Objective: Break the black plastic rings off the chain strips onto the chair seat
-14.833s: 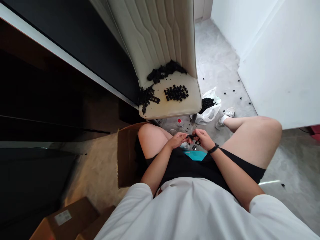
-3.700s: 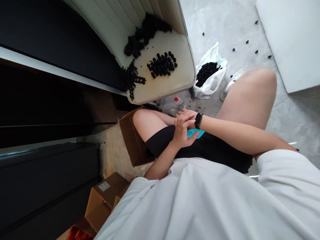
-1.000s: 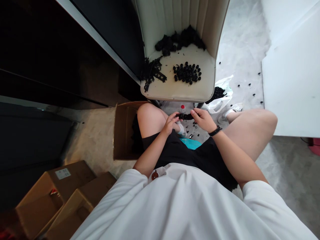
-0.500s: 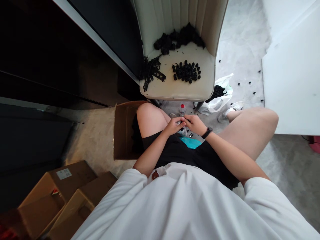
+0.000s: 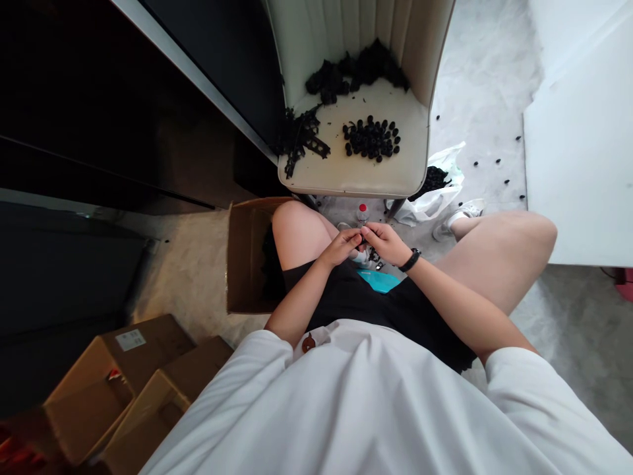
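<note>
My left hand (image 5: pixel 343 245) and my right hand (image 5: pixel 384 241) meet between my knees, fingers pinched together on a small black plastic piece (image 5: pixel 362 241) that is mostly hidden. A black band sits on my right wrist (image 5: pixel 410 260). In front of me a cream chair seat (image 5: pixel 346 178) carries a cluster of small round black parts (image 5: pixel 372 139), a heap of black plastic scrap (image 5: pixel 356 72) against the backrest and a tangle of black strips (image 5: pixel 299 138) at its left edge.
An open cardboard box (image 5: pixel 247 257) stands by my left knee. A white plastic bag (image 5: pixel 440 188) of black parts lies right of the chair. Loose black parts dot the grey floor (image 5: pixel 494 163). Closed cartons (image 5: pixel 119 382) sit at lower left. A small red-capped bottle (image 5: pixel 362 212) stands under the chair.
A second ago my hands were apart, holding a long black strip stretched between them; now they are drawn together with fingertips touching over a small piece.
</note>
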A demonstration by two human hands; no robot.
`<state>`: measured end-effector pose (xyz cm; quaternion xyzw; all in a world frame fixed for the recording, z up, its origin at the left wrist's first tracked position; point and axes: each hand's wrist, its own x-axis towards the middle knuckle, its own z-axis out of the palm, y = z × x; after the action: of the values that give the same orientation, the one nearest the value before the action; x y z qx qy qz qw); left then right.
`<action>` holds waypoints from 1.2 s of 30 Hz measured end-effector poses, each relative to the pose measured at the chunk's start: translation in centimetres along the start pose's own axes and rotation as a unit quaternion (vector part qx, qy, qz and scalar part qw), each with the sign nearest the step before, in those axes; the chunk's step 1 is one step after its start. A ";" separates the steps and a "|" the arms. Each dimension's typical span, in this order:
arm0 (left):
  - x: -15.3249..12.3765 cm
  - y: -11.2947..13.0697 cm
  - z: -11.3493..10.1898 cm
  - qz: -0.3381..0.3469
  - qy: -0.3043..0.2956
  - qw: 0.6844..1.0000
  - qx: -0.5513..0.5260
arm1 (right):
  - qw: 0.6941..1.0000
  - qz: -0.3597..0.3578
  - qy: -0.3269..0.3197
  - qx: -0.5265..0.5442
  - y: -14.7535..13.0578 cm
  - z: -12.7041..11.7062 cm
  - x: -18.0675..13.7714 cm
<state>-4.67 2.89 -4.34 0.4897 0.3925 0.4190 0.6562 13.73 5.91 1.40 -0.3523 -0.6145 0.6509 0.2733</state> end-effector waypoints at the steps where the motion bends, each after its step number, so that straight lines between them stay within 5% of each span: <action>1: -0.1 0.0 0.0 0.000 0.003 1.000 -0.010 | 1.000 0.005 0.006 0.029 -0.1 0.1 0.0; 5: -0.2 0.3 0.1 -0.010 0.012 0.999 -0.043 | 0.994 0.040 0.012 0.104 -0.3 0.3 0.0; 9: 0.1 0.5 0.4 -0.026 0.060 0.998 0.013 | 0.999 0.026 0.027 0.033 0.3 -0.1 0.2; 13: 0.4 0.9 0.6 0.035 0.135 0.986 0.092 | 0.998 0.008 0.058 -0.023 0.8 -0.6 0.3; 21: -0.1 1.0 0.3 0.186 0.110 0.937 0.274 | 0.997 -0.005 0.072 -0.034 0.8 -0.9 0.6; 31: 0.3 0.6 -0.2 0.235 0.190 0.907 0.294 | 0.987 0.030 0.152 -0.046 3.4 -0.7 1.2; 36: 0.4 0.3 -0.3 0.212 0.204 0.911 0.289 | 0.993 0.054 0.088 0.065 3.3 0.0 0.7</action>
<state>-4.86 3.39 -4.15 0.6330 0.5090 0.5075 0.2877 13.61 6.14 -1.92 -0.4226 -0.5246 0.6695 0.3131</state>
